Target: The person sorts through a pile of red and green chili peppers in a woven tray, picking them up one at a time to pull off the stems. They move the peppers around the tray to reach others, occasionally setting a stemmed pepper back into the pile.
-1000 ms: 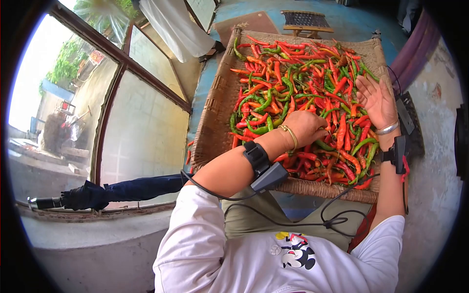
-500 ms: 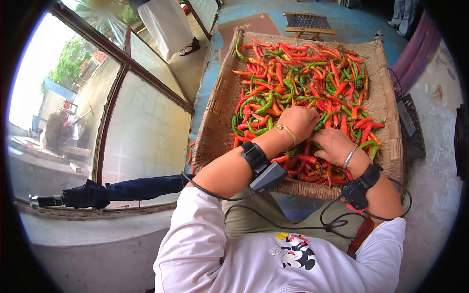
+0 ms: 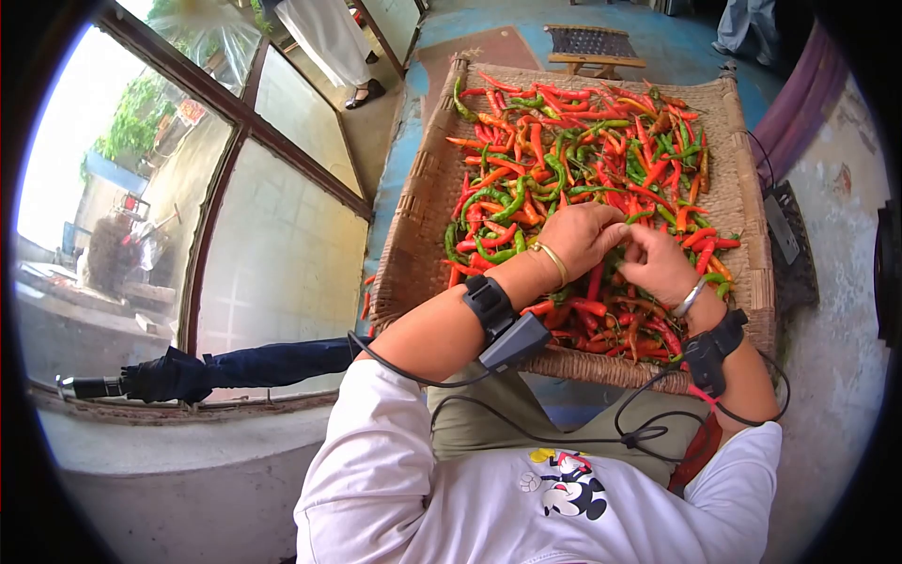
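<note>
A large shallow woven basket [image 3: 413, 235] is spread with red, orange and green chili peppers [image 3: 526, 179]. My left hand [image 3: 584, 235], with a gold bangle at the wrist, is closed over the near middle of the pile. Its fingers curl round a chili pepper, mostly hidden by the hand. Close against it, my right hand [image 3: 660, 268], wearing a silver bangle, has thumb and fingers pinched together. Whatever sits between those fingertips is hidden. Below both hands, darker red peppers [image 3: 620, 329] are heaped against the basket's near rim.
A folded dark umbrella [image 3: 272, 367] lies along the window ledge on the left. Beyond the basket stands a low stool [image 3: 592, 47]. One person in a white skirt [image 3: 329, 38] is by the doorway; another person's legs [image 3: 747, 28] show at top right.
My right hand has lifted from the peppers up to my left fingertips, and its fingers have drawn into a pinch. The left hand has shifted slightly. Both bystanders' legs have moved.
</note>
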`<state>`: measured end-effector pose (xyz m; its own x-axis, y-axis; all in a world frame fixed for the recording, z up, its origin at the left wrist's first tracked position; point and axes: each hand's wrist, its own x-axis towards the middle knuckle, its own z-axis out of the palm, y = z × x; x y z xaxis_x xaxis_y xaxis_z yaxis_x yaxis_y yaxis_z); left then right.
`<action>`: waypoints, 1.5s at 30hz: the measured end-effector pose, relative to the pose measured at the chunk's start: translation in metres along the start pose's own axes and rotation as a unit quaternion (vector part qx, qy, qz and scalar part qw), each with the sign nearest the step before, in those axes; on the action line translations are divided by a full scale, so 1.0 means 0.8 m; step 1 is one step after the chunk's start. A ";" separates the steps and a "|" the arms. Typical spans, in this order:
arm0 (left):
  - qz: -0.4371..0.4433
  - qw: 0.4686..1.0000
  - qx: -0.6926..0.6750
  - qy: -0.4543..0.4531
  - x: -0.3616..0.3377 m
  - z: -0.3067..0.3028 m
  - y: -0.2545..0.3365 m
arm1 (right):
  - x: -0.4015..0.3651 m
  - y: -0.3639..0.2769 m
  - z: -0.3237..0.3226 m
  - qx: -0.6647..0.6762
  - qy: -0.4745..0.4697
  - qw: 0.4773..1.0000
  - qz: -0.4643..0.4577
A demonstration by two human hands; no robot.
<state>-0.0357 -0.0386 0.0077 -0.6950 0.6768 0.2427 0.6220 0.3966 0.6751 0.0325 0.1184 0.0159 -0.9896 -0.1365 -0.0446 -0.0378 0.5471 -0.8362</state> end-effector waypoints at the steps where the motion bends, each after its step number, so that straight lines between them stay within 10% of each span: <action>1: 0.030 0.998 -0.039 0.036 0.001 0.002 -0.001 | 0.001 -0.004 -0.010 0.125 -0.024 0.991 0.043; 7: 0.042 0.985 -0.165 -0.036 -0.002 -0.004 0.003 | -0.004 -0.011 -0.030 0.420 0.011 0.907 0.041; 20: -0.065 0.940 -0.331 -0.056 -0.002 -0.009 0.010 | -0.003 -0.004 -0.033 0.395 0.002 0.918 0.038; 26: -0.064 0.951 -0.303 -0.013 0.002 0.000 -0.003 | -0.001 0.007 -0.036 0.634 -0.014 0.773 0.018; 32: -0.200 0.807 -0.555 0.037 0.004 -0.015 -0.002 | -0.001 0.004 -0.021 0.491 -0.012 0.868 0.072; 37: -0.186 0.809 -0.558 0.014 0.003 0.001 -0.001 | -0.001 -0.011 0.001 0.229 -0.032 0.968 0.093; 45: -0.251 0.797 -0.548 -0.046 0.005 0.000 -0.006 | 0.000 -0.007 -0.011 0.223 0.004 0.975 0.015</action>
<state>-0.0411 -0.0380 0.0057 -0.6960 0.6663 -0.2679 -0.4492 -0.1129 0.8863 0.0316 0.1229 0.0256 -0.9905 -0.1182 -0.0702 0.0538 0.1370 -0.9891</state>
